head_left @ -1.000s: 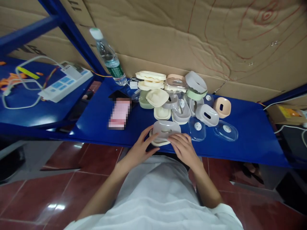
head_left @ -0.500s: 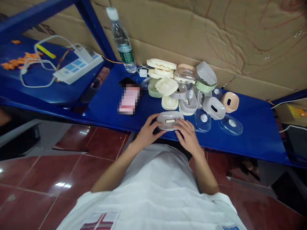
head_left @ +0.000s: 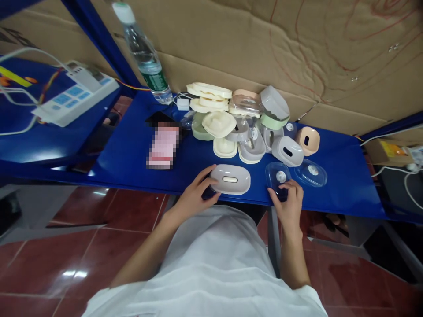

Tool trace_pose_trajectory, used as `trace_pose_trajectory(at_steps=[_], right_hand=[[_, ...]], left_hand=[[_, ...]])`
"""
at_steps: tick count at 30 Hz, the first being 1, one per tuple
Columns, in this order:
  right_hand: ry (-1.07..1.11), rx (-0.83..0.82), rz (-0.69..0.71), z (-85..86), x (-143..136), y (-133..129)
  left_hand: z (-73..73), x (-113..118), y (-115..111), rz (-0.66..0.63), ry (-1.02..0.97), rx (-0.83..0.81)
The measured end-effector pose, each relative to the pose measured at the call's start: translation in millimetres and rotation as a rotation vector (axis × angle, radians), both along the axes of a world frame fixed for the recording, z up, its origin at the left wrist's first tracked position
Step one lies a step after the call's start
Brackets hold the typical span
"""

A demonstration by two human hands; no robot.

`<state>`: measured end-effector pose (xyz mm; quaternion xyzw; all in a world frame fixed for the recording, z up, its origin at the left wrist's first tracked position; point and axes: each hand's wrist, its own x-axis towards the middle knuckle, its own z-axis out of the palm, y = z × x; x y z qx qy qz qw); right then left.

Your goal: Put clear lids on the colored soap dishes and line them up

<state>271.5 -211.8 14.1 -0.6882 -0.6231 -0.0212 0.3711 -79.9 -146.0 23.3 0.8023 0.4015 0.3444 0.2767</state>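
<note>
Close to the table's front edge lies a grey oval plastic box [head_left: 243, 182] with a pale slot in its middle. My left hand [head_left: 194, 194] grips its left end, thumb near the front side and fingers at the back and on top. To the right, my right hand [head_left: 289, 204] has its thumb and fingers at the near edge of a clear plastic lid [head_left: 275, 171] with a round white sticker. The lid lies flat on the blue table. A second clear lid [head_left: 312, 174] sits just beyond that hand.
Behind the hands is a pile of cream pieces [head_left: 220, 123], grey boxes [head_left: 291, 150] and a peach box [head_left: 308, 141]. A phone [head_left: 164, 143] and a water bottle [head_left: 145, 61] stand left, near a power strip [head_left: 74, 99]. Cardboard [head_left: 231, 44] walls the back.
My right hand has left the grey box and moved right to the clear lid. My left hand stays at the box's left end. The view has shifted somewhat.
</note>
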Motion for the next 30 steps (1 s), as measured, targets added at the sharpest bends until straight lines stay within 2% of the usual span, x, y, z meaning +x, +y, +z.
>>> trace_pose_trajectory(at_steps=[2, 5, 8, 11, 15, 17, 20, 26, 30], right_hand=[[0.13, 0.03, 0.057, 4.3, -3.5, -6.9], [0.267, 0.047, 0.247, 15.8, -17.2, -7.8], [0.148, -0.011, 0.497, 27.9, -38.1, 5.4], [0.008, -0.093, 0.719, 35.1, -57.6, 29.9], [-0.102, -0.136, 0.972, 39.0, -68.4, 65.8], [-0.142, -0.141, 1.053, 40.1, -68.1, 79.8], [-0.163, -0.14, 1.105, 39.2, -65.9, 91.6], [-0.257, -0.158, 0.99, 27.6, -58.7, 89.4], [-0.335, -0.13, 1.0, 23.5, -52.2, 88.5]], left_hand=[[-0.4, -0.5, 0.5, -0.002, -0.019, -0.032], [-4.3, -2.2, 2.1, -0.007, -0.098, -0.091], [-10.4, -5.1, 4.3, -0.006, -0.183, -0.172], [-13.8, -7.5, 5.8, -0.018, -0.231, -0.213], [-11.1, -8.9, 6.2, -0.031, -0.176, -0.192], [-9.7, -8.6, 5.5, -0.036, -0.119, -0.157], [-10.4, -6.8, 3.9, -0.029, -0.058, -0.113], [-14.8, 0.2, 0.7, -0.005, -0.018, -0.072], [-19.1, 5.5, -1.1, 0.061, 0.055, -0.025]])
